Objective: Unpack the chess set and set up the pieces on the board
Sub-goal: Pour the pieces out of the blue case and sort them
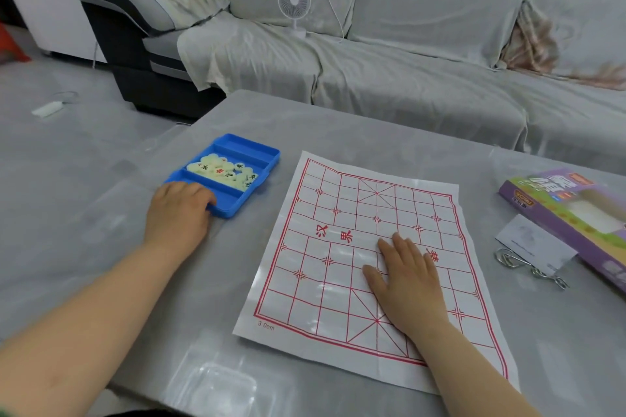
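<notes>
Over on the paper board (338, 200), right hand (406, 281) is lying flat, fingers straight, left hand (179, 210) is curling round the blue tray (252, 143), so I'd be pinning the sheet while dragging that tray closer.

Blue tray (237, 203), cream pieces (222, 173), white board (338, 281) with red grid, purple box (555, 210), grey table (338, 125).

Glossy paper board (338, 247), blue plastic tray (250, 154)
</notes>
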The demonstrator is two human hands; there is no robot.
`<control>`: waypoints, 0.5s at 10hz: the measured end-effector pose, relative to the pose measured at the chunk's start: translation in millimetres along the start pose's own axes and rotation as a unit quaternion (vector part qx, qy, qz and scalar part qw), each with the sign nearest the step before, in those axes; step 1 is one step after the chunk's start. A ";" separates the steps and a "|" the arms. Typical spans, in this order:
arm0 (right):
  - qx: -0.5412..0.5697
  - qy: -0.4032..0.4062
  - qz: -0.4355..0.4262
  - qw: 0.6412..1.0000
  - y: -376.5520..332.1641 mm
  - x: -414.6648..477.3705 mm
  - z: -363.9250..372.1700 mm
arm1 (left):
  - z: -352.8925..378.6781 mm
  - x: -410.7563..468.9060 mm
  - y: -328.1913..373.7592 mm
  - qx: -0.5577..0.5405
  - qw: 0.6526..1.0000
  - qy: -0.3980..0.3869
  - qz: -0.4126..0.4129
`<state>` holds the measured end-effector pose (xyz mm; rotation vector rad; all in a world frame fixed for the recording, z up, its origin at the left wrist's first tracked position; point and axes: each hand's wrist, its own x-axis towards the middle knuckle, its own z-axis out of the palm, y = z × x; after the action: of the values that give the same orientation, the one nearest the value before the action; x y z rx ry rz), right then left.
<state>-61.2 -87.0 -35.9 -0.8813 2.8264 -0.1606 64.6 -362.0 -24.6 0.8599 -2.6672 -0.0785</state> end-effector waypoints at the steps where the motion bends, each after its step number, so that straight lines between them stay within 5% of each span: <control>1: -0.003 -0.004 0.000 1.000 0.3 1.3 0.0 | -2.9 4.5 -3.0 -0.002 0.999 -0.012 0.045; 2: -0.002 -0.006 0.002 1.000 0.0 1.9 -0.1 | -0.7 3.6 -4.2 -0.010 0.998 -0.052 0.043; 4: -0.001 -0.009 -0.002 1.000 0.2 2.5 0.5 | -7.3 -1.3 2.2 -0.082 0.977 0.079 0.181; 5: -0.002 -0.009 -0.001 1.000 0.5 1.4 0.1 | -17.9 -7.1 18.3 -0.090 0.965 0.082 0.231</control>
<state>-62.6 -87.4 -36.3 -0.8819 2.8113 -0.1462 65.7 -342.1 -7.0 0.1674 -2.5806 -0.1270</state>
